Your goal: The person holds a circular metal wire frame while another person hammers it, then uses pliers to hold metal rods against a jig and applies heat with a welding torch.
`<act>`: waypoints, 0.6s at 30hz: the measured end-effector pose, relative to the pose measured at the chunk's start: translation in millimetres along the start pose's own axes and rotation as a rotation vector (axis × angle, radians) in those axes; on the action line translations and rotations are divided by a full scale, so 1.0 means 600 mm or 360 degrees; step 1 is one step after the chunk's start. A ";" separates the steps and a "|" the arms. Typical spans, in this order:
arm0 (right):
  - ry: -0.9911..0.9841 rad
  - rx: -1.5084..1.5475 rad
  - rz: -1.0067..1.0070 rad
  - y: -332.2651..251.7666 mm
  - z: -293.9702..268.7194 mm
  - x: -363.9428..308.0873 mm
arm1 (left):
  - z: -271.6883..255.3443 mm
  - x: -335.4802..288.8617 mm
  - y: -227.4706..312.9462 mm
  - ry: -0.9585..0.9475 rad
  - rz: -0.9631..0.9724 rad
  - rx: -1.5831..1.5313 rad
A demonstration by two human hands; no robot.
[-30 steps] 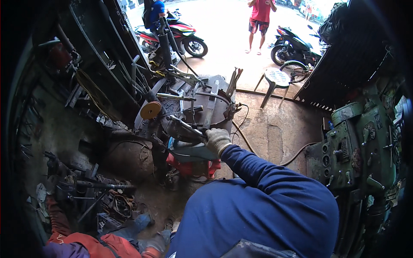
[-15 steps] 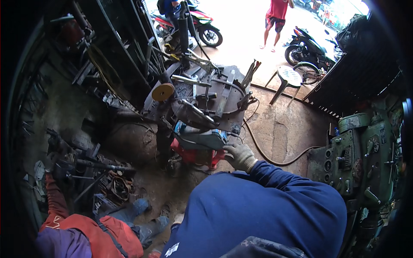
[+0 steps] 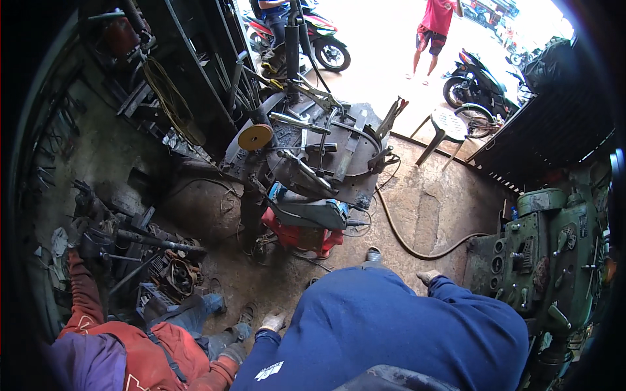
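Note:
My left hand [image 3: 272, 320], in a pale work glove, hangs low beside my body. Its fingers look loosely stretched, with nothing visible in them. On the other side my right hand [image 3: 428, 277], gloved too, is held low over the floor, partly covered by my blue sleeve; the fingers that show look straight and empty. Neither hand touches anything that I can see. Ahead of me a blue-and-grey boxy machine [image 3: 306, 212] with a cable rests on a red machine [image 3: 300, 236]. Beyond it stands a metal worktable [image 3: 357, 188] covered with clamps, bars and wrenches [image 3: 303, 140].
A yellow disc [image 3: 255, 137] is at the table's left edge. A hose [image 3: 407, 234] curves over the floor toward a green machine tool [image 3: 544, 241]. A co-worker in red [image 3: 137, 352] is at lower left near metal parts [image 3: 179, 274]. Behind are a white stool [image 3: 448, 124] and motorbikes [image 3: 481, 81].
My right hand has come away from the blue-and-grey machine, back and to the right, down by my side. My left hand now shows more fully. The whole view has shifted slightly.

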State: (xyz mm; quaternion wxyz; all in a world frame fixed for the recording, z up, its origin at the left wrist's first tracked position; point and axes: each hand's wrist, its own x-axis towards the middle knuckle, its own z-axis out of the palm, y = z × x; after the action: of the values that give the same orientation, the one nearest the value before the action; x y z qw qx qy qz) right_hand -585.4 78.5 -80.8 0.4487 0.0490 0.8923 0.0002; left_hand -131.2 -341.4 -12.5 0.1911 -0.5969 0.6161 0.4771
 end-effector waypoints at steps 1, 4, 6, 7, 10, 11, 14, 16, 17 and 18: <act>0.0047 -0.0014 -0.0037 -0.016 -0.001 -0.010 | 0.000 -0.001 0.006 0.0019 -0.0019 0.0026; 0.0090 0.0107 -0.0288 -0.054 -0.012 0.013 | 0.015 0.006 0.021 0.0078 0.0003 0.0147; 0.0089 0.0190 -0.0549 -0.109 -0.035 0.001 | 0.020 -0.013 0.040 0.0119 -0.0027 0.0193; 0.0174 0.0194 -0.0617 -0.105 -0.040 0.036 | 0.021 -0.035 0.083 0.0085 -0.0032 0.0193; 0.0120 0.0253 -0.0971 -0.177 -0.107 0.029 | 0.051 -0.031 0.074 0.0150 -0.0104 0.0208; 0.0071 0.0344 -0.0980 -0.180 -0.111 0.067 | 0.067 -0.020 0.070 0.0174 -0.0099 0.0207; -0.0015 0.0483 -0.0931 -0.152 -0.141 0.176 | 0.128 -0.047 0.145 0.0165 -0.0089 0.0149; -0.0157 0.0532 -0.0833 -0.134 -0.157 0.209 | 0.163 -0.087 0.191 0.0174 -0.0125 0.0139; -0.0253 0.0559 -0.0742 -0.117 -0.170 0.215 | 0.184 -0.111 0.210 0.0170 -0.0127 0.0125; -0.0341 0.0583 -0.0657 -0.110 -0.183 0.220 | 0.203 -0.137 0.231 0.0172 -0.0122 0.0105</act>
State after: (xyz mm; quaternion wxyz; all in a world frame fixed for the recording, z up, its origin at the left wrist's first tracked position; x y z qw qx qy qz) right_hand -757.7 29.0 -123.8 0.5146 -0.0536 0.8162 -0.2572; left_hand -281.3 -220.1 45.9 0.1953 -0.6384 0.6174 0.4160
